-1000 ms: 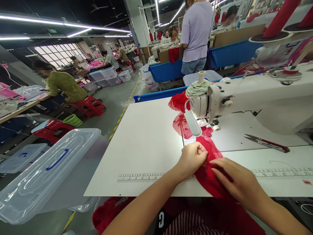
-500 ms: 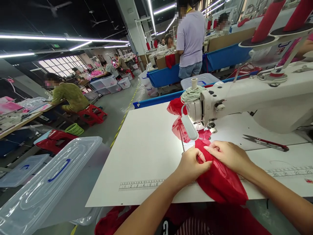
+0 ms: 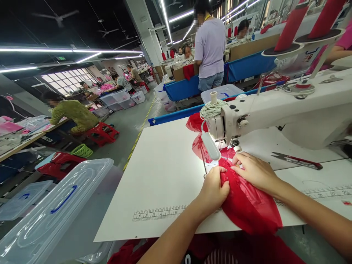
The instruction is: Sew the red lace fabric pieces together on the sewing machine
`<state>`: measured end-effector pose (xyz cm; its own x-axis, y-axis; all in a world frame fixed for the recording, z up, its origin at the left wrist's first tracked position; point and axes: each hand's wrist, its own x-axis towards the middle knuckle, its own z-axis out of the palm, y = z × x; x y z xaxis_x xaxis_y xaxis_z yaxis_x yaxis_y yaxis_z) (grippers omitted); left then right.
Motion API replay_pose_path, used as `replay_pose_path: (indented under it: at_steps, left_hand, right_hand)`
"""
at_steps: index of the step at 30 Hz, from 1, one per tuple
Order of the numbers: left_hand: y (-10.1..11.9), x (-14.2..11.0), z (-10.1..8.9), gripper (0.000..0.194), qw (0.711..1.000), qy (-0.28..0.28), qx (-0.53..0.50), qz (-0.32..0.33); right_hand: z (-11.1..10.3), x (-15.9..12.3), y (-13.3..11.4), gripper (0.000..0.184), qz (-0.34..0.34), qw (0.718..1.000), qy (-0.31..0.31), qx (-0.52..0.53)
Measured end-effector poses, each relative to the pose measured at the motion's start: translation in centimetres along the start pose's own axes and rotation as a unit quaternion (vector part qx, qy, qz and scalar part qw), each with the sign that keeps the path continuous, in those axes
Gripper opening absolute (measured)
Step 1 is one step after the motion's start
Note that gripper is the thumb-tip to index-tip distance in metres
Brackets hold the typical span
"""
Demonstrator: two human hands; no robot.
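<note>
A sheer red fabric piece (image 3: 247, 209) runs from beneath the head of a white sewing machine (image 3: 275, 104) to the front edge of the white table (image 3: 165, 165). My left hand (image 3: 214, 187) is closed on its left edge, thumb and fingers pinching a gathered seam. Just right of it, my right hand (image 3: 254, 172) grips the same cloth close to the needle area, its fingertips partly hidden in the folds. More red fabric (image 3: 200, 146) spreads out behind the machine's lamp (image 3: 211, 146). The needle itself is hidden.
Scissors with red handles (image 3: 298, 160) lie on the machine bed at right. A ruler scale (image 3: 156, 212) is printed along the table front. Red thread cones (image 3: 291, 27) stand above the machine. A lidded clear bin (image 3: 63, 205) sits left. Other people work at tables beyond.
My left thumb has drawn back from across the cloth to its left edge. My right hand has shifted slightly forward toward the machine head. The camera view has tilted a little.
</note>
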<state>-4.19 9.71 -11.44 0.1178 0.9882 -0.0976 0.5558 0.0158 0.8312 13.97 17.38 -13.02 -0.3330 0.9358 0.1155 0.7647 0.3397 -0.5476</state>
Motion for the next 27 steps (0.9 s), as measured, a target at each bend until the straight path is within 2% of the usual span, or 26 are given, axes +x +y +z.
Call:
replay_pose_path:
  at_steps: [4, 12, 19, 27]
  left_hand:
    - [-0.2, 0.0, 0.1, 0.04, 1.0, -0.003, -0.001, -0.012]
    - [0.1, -0.2, -0.1, 0.041, 1.0, -0.011, -0.003, -0.017]
    - [-0.2, -0.1, 0.1, 0.043, 1.0, -0.003, 0.0, -0.013]
    - [-0.1, -0.1, 0.1, 0.043, 1.0, -0.005, 0.002, -0.007]
  right_hand:
    - [-0.1, 0.0, -0.4, 0.02, 0.007, 1.0, 0.003, -0.006]
    - [0.1, 0.5, -0.5, 0.017, -0.001, 1.0, 0.014, -0.022]
    - [0.0, 0.8, 0.4, 0.02, 0.032, 0.998, 0.048, -0.01]
    - [0.7, 0.5, 0.0, 0.017, -0.015, 0.998, 0.052, -0.014]
